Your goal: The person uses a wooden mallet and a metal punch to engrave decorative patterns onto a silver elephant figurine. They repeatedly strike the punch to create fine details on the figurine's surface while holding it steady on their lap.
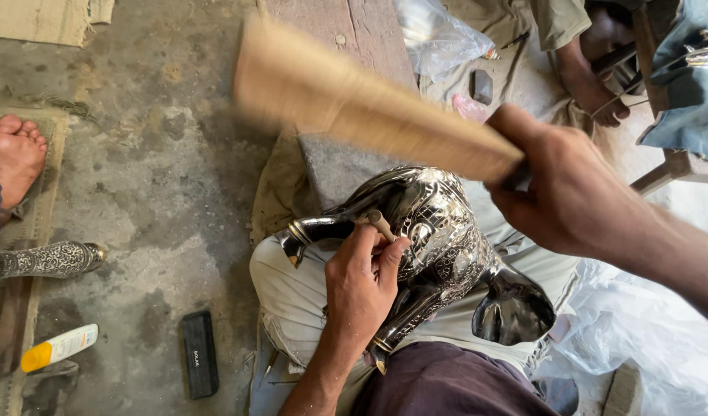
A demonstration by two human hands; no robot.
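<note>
The shiny metal elephant lies on the person's lap; the left hand pinches a small chisel against it; the right hand grips a blurry wooden mallet; a crooked hit could make the chisel slip and hurt fingers.

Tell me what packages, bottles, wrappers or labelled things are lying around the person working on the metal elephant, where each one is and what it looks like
Tube or bottle: on the floor, lower left; white body, yellow-orange end, small print.
Black block: floor beside it, right of the tube; flat rectangle with a small pale label.
Clear plastic bag: top centre, crumpled, beside the wooden plank.
Whitish plastic sheet: lower right, crumpled, by the metal elephant.
No signs or screens.
</note>
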